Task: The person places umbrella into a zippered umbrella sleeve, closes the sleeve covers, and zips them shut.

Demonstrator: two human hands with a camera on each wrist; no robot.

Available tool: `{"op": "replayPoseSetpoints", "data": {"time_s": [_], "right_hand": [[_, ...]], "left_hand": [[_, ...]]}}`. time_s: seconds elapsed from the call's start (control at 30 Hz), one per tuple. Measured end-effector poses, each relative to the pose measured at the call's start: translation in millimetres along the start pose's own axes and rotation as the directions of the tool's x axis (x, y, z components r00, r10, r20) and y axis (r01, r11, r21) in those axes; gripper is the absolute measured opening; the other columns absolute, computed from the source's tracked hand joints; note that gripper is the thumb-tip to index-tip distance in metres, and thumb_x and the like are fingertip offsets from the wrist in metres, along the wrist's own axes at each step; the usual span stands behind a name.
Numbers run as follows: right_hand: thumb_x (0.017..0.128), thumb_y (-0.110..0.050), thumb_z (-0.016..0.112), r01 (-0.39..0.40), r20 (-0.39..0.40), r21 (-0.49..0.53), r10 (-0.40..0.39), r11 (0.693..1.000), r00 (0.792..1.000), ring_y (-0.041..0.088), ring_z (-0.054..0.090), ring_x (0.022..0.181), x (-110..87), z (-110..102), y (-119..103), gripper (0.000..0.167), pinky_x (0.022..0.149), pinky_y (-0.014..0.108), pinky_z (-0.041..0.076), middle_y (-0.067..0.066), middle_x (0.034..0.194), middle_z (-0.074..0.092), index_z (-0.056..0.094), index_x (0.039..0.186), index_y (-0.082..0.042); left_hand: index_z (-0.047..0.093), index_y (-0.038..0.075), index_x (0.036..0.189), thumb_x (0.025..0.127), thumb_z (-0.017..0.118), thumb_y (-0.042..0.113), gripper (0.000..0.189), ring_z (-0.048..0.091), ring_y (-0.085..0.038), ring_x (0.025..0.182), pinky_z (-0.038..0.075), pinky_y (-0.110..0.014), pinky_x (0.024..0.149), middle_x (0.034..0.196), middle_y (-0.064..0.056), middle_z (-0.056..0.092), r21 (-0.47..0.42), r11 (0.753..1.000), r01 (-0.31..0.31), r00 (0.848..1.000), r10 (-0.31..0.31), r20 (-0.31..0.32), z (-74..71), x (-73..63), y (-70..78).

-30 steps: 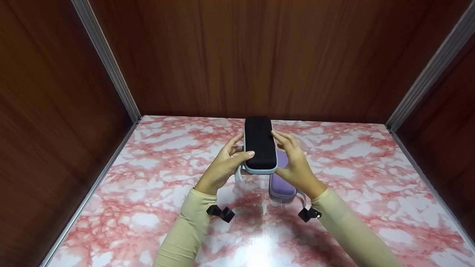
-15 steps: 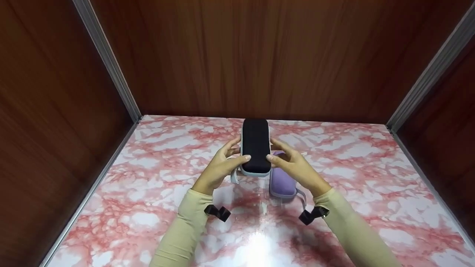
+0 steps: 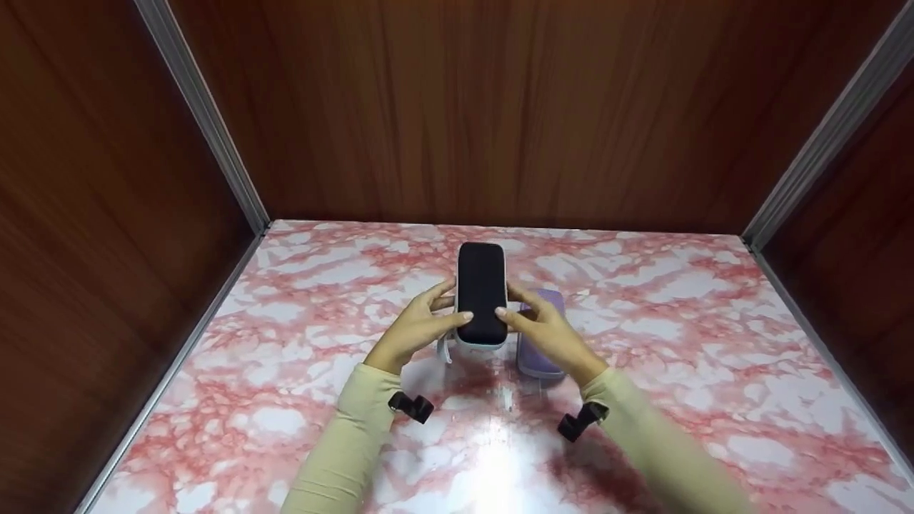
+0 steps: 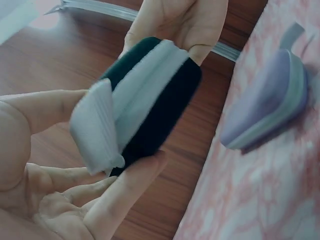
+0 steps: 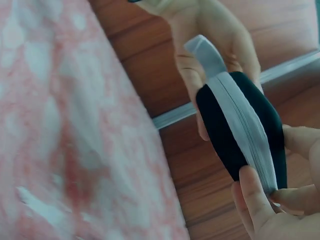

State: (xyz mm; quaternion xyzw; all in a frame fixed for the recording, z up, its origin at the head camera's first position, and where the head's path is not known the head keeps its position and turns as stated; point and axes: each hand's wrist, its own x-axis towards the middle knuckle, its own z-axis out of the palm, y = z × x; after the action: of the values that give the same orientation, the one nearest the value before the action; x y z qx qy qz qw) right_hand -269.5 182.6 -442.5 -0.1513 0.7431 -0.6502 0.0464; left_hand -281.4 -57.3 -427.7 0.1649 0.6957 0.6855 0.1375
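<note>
A black zippered case [image 3: 482, 293] with a pale grey zip band is held up above the table between both hands. My left hand [image 3: 414, 328] grips its left side, thumb on the top face and fingers underneath. On the other side my right hand [image 3: 550, 332] grips it the same way. A light wrist strap [image 4: 95, 127] hangs from the case's left side by the left hand. The zip runs closed along the visible edges in both wrist views. A purple zippered case [image 3: 537, 350] lies on the table, partly covered by the right hand; its grey strap shows in the left wrist view.
The table [image 3: 285, 421] has a red and white marbled top. Dark wooden panels [image 3: 457, 114] with metal corner rails [image 3: 214, 128] enclose it at the back and both sides.
The black case has come lower and slightly left, with both hands following it. The right thumb has moved from the case's near edge onto its top face. The purple case has stayed put.
</note>
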Motion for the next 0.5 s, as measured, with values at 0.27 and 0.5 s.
{"op": "replayPoseSetpoints", "data": {"time_s": [0.27, 0.5], "right_hand": [[0.099, -0.013, 0.064, -0.021, -0.052, 0.002, 0.021, 1.000, 0.998, 0.025, 0.069, 0.097, 2.2, 19, 30, 0.065, 0.089, 0.037, 0.054, 0.027, 0.140, 0.047, 0.032, 0.152, 0.006], [0.099, -0.019, 0.065, -0.068, -0.097, -0.155, 0.054, 0.986, 0.994, 0.028, 0.069, 0.101, 2.7, 28, 47, 0.062, 0.085, 0.036, 0.054, 0.025, 0.139, 0.052, 0.039, 0.150, 0.005]], "left_hand": [[0.029, -0.007, 0.153, 0.092, 0.069, 0.007, 0.075, 0.055, -0.036, 0.125, 0.049, -0.036, 0.098, 0.143, -0.031, 0.046, -0.020, 0.997, 0.071, 0.997, -0.071, 0.012, -4.7, 5.5, -24.0], [0.030, -0.007, 0.152, 0.093, 0.065, 0.002, 0.070, 0.058, -0.035, 0.122, 0.050, -0.034, 0.097, 0.143, -0.030, 0.047, -0.009, 0.993, 0.116, 0.993, -0.116, 0.011, -6.7, 10.9, -45.8]]}}
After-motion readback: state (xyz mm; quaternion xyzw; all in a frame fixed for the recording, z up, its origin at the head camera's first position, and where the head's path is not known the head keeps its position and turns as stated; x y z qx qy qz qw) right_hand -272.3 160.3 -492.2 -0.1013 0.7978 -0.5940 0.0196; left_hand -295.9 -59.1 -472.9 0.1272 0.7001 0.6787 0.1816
